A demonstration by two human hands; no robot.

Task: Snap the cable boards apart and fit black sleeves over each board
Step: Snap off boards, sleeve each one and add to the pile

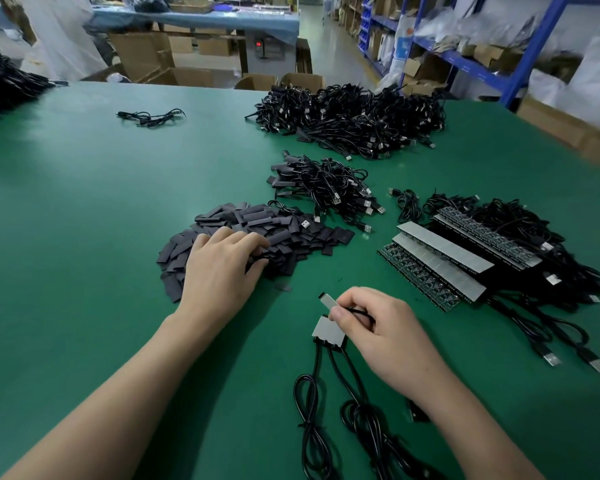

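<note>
My left hand (pixel 222 268) rests on a heap of flat black sleeves (pixel 291 237), fingertips curled into the pile; whether it pinches one sleeve is hidden. My right hand (pixel 378 327) pinches a single small cable board (pixel 328 301) between thumb and fingers. Just below it a short strip of joined boards (pixel 328 330) lies on the green table (pixel 84 220), with three black cables (pixel 326 393) trailing toward me.
Long panels of unsnapped boards (pixel 440 261) with their cables lie at the right. Sleeved cables (pixel 326 188) are heaped behind the sleeves, a bigger cable pile (pixel 354 119) further back. One loose cable (pixel 149 117) lies far left. Blue shelving (pixel 465 60) stands at the right.
</note>
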